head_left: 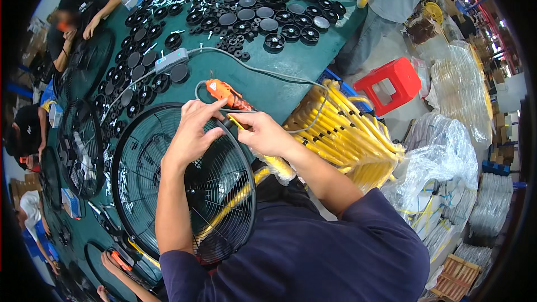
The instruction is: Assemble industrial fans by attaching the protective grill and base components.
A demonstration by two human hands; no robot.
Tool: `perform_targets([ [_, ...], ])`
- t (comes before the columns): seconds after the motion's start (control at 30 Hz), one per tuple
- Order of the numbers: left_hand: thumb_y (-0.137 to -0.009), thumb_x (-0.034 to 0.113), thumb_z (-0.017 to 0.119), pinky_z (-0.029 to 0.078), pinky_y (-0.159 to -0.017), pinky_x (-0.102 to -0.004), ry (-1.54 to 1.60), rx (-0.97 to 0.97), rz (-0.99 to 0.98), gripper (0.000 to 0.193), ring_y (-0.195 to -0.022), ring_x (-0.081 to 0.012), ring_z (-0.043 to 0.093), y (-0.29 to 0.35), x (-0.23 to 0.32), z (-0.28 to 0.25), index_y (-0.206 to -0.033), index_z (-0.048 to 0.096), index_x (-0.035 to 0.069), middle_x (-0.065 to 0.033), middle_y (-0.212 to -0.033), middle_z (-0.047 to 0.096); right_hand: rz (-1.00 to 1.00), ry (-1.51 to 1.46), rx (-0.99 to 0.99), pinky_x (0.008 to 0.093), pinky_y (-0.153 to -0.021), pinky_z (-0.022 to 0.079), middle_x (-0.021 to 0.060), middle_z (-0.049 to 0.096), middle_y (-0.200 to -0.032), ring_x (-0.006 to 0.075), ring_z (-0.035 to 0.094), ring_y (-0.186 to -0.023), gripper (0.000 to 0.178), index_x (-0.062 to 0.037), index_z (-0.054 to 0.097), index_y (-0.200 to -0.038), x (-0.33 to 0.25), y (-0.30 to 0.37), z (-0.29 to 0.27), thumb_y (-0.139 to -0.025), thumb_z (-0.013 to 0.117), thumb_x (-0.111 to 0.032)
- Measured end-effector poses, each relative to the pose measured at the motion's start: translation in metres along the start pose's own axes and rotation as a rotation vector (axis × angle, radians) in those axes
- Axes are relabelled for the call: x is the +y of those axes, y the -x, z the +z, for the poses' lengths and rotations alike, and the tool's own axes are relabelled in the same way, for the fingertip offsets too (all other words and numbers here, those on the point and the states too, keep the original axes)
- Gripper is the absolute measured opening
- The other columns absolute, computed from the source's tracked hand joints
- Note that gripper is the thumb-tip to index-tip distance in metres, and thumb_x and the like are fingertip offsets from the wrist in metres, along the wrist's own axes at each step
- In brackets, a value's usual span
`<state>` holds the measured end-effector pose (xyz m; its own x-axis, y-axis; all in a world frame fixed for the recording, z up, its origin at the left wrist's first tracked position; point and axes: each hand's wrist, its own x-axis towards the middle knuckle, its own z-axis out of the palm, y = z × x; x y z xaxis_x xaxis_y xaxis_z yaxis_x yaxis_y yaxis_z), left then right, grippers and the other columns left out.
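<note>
A round black fan guard [127, 201] of wire rings leans in front of me, and the green tabletop shows through it. Over its upper rim is my left hand [193, 126], open, thumb apart and fingers stretched toward the right. Between the thumb and fingers of my right hand [265, 134] is a small flat yellow piece [236, 122], held close to the guard's rim. Just beyond both hands lies an orange electric screwdriver [222, 90] with a grey cord. A yellow tube [226, 210] shows behind the guard's wires.
Many black round knobs [246, 14] and loose screws cover the far green table [268, 75]. A grey inline box [172, 60] sits on the cord. To the right are bundled yellow tubes [335, 134] and a red stool [389, 85]. Co-workers sit along the left.
</note>
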<state>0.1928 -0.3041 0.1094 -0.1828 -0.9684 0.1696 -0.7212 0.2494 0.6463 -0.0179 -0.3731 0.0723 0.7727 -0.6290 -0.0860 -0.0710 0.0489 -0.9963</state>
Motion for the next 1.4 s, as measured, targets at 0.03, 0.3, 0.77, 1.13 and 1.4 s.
perform_targets([
  [0.03,-0.078,0.018,0.078,0.032,-0.110,-0.0450,-0.017,0.012,0.015,0.065,-0.108,-0.0270,0.055,0.000,-0.001,0.000,-0.140,0.059,0.011,-0.0046,-0.103,0.068,-0.004,0.048,-0.002,0.0297,-0.072,0.049,0.0039,0.064,-0.082,0.0081,0.053,-0.077,0.034,-0.0013,0.066,-0.117,-0.006,0.001,0.001,-0.085,0.055,-0.002],
  [0.3,-0.080,0.039,0.072,0.041,-0.100,-0.0444,-0.186,0.101,0.154,0.058,-0.102,-0.0305,0.060,-0.004,-0.007,0.008,-0.127,0.063,0.006,-0.0068,-0.101,0.069,-0.189,0.278,0.036,0.0451,-0.087,0.052,0.0267,0.069,-0.105,0.0409,0.068,-0.099,0.046,-0.0013,0.057,-0.136,0.019,-0.004,0.005,-0.090,0.051,-0.007],
  [0.77,-0.077,0.034,0.076,0.043,-0.095,-0.0446,-0.301,0.110,0.102,0.047,-0.098,-0.0325,0.061,-0.013,-0.016,0.016,-0.112,0.066,0.004,-0.0087,-0.098,0.068,-0.110,0.351,-0.107,0.0483,-0.089,0.052,0.0292,0.068,-0.105,0.0424,0.068,-0.099,0.056,0.0013,0.047,-0.141,0.016,-0.011,-0.007,-0.086,0.048,0.000],
  [1.13,-0.077,0.047,0.075,0.033,-0.113,-0.0510,-0.240,0.205,0.103,0.049,-0.111,-0.0279,0.059,-0.002,-0.026,0.022,-0.109,0.070,0.011,-0.0046,-0.104,0.067,0.093,-0.010,-0.226,0.0280,-0.066,0.053,0.0034,0.070,-0.094,0.0125,0.065,-0.078,0.043,-0.0010,0.062,-0.132,0.004,-0.017,-0.062,-0.094,0.071,-0.020],
  [1.4,-0.071,0.046,0.077,0.036,-0.108,-0.0485,-0.195,0.273,0.075,0.046,-0.106,-0.0286,0.060,-0.003,-0.032,0.016,-0.101,0.071,0.011,-0.0029,-0.100,0.067,0.236,0.914,0.797,0.0448,-0.093,0.053,0.0214,0.066,-0.122,0.0365,0.067,-0.108,0.092,0.0001,0.045,-0.146,0.051,-0.137,-0.166,-0.075,0.081,-0.044],
])
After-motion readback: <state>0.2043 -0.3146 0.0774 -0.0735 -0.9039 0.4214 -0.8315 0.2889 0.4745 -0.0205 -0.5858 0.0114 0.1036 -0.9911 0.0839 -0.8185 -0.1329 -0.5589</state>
